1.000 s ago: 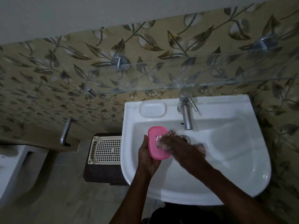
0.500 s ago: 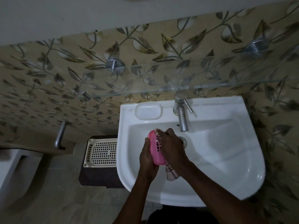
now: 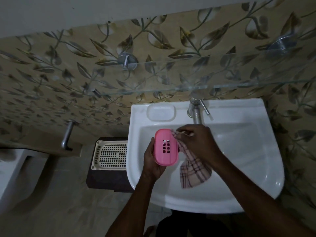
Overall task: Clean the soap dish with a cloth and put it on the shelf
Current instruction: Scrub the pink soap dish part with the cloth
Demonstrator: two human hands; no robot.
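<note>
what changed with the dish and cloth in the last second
The right hand lifted the cloth off the soap dish; it now hangs beside it. The dish turned flat, its slotted face to the camera. The left hand keeps holding it over the sink.

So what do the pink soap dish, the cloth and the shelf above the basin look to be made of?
Soap dish: likely moulded plastic, smooth pink, with cut drain slots.
Cloth: woven fabric, pale with dark checks, hanging limp.
Shelf: clear glass, since the wall pattern shows through, on shiny metal pegs.
</note>
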